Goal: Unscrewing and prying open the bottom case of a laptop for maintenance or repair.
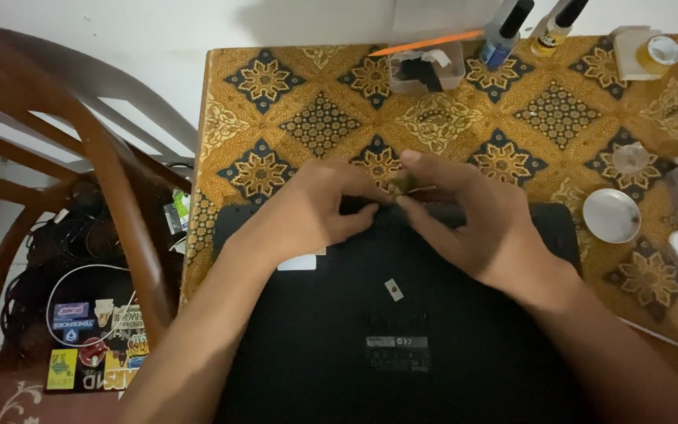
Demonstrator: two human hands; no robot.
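Note:
A black laptop lies upside down on a table covered by a gold and dark-blue patterned cloth. Both my hands meet at its far edge. My left hand rests on the laptop's back edge with fingertips pinched toward the middle. My right hand comes in from the right, thumb and fingers closed around a small brownish object held between the two hands. What that small object is cannot be made out.
A clear plastic box, an orange stick and two bottles stand at the table's back. A small white dish, jars and a container sit at the right. A wooden chair and cables are on the left.

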